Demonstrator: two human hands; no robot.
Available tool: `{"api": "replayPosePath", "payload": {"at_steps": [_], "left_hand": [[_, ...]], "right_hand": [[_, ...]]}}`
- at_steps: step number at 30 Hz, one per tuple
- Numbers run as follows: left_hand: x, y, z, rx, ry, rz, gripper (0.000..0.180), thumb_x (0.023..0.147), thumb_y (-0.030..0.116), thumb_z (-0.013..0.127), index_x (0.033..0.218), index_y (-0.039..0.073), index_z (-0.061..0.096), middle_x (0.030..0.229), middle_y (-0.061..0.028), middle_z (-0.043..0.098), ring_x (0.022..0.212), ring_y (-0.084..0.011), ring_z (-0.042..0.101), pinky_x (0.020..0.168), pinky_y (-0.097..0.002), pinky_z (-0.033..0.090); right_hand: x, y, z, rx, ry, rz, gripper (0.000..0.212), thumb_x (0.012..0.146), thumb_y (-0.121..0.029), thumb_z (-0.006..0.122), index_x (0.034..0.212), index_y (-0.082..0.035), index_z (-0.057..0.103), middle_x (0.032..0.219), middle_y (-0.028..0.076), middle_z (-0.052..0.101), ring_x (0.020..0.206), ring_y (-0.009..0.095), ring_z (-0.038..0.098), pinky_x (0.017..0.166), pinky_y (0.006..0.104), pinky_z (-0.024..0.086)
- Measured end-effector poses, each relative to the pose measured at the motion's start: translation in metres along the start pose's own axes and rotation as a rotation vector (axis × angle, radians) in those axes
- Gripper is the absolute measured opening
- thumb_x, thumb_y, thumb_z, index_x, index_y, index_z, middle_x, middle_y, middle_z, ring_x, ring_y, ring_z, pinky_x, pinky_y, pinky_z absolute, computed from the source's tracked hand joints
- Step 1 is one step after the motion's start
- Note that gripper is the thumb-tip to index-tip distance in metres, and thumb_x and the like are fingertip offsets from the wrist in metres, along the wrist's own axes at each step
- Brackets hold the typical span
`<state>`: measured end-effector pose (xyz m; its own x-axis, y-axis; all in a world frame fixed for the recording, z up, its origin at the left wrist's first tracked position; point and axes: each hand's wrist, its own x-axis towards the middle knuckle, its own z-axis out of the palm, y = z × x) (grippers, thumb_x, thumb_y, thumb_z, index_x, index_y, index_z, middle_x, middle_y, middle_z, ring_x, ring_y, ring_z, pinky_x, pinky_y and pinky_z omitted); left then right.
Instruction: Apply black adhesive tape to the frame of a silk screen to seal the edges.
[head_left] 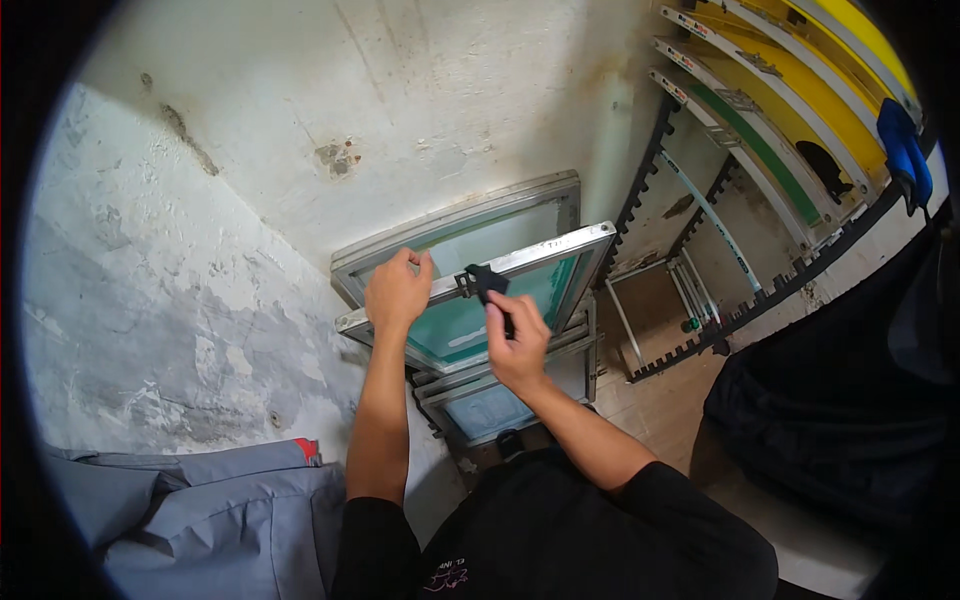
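Note:
In front of me a metal-edged screen frame (560, 243) with green mesh is tilted, its bare metal top edge toward me. My left hand (398, 292) is closed over the left part of that edge, fingertips bent over the far side. My right hand (520, 345) pinches a black cloth (488, 281), which touches the top edge near its middle. The fingers of that hand partly hide the cloth's lower end. Behind the held frame, another metal frame (455, 215) with pale mesh leans near the wall. Lower down, more frames (490, 412) with bluish mesh stand below it.
To the right, a black notched rack (690, 318) holds several frames with yellow and green mesh (755, 120). A blue item (903, 150) hangs at its edge. Grey fabric (220, 520) lies at lower left, and dark fabric (830, 410) hangs at right. A peeling wall (190, 290) stands at left.

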<state>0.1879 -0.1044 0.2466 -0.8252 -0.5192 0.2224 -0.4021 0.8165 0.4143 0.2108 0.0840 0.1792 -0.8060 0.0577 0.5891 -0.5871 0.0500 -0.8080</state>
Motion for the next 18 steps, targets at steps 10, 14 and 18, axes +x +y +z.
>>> {"api": "replayPosePath", "payload": {"at_steps": [10, 14, 18], "left_hand": [[0.004, 0.009, 0.000, 0.023, 0.005, -0.113, 0.035, 0.094, 0.047, 0.063, 0.099, 0.014, 0.072, 0.085, -0.0130, 0.073, 0.087, -0.0388, 0.071, 0.075, -0.0501, 0.055], [0.008, 0.010, 0.003, 0.048, 0.016, -0.126, 0.035, 0.093, 0.047, 0.063, 0.099, 0.013, 0.072, 0.086, -0.0129, 0.074, 0.087, -0.0383, 0.071, 0.076, -0.0497, 0.054], [0.006, 0.009, 0.004, 0.085, 0.025, -0.136, 0.036, 0.093, 0.048, 0.063, 0.100, 0.014, 0.073, 0.086, -0.0129, 0.074, 0.087, -0.0382, 0.071, 0.076, -0.0494, 0.054]], "right_hand": [[-0.022, 0.070, -0.035, -0.052, -0.310, 0.151, 0.013, 0.092, -0.005, 0.070, 0.104, 0.000, 0.070, 0.088, 0.018, 0.065, 0.079, 0.036, 0.067, 0.068, 0.0402, 0.052], [0.005, 0.054, -0.043, 0.103, -0.315, 0.036, 0.014, 0.090, -0.001, 0.071, 0.104, 0.000, 0.070, 0.086, 0.017, 0.063, 0.073, 0.031, 0.064, 0.065, 0.0365, 0.051], [0.022, 0.045, -0.032, 0.171, -0.342, -0.021, 0.014, 0.091, -0.002, 0.071, 0.104, 0.000, 0.070, 0.084, 0.015, 0.061, 0.069, 0.028, 0.062, 0.062, 0.0349, 0.049]]}}
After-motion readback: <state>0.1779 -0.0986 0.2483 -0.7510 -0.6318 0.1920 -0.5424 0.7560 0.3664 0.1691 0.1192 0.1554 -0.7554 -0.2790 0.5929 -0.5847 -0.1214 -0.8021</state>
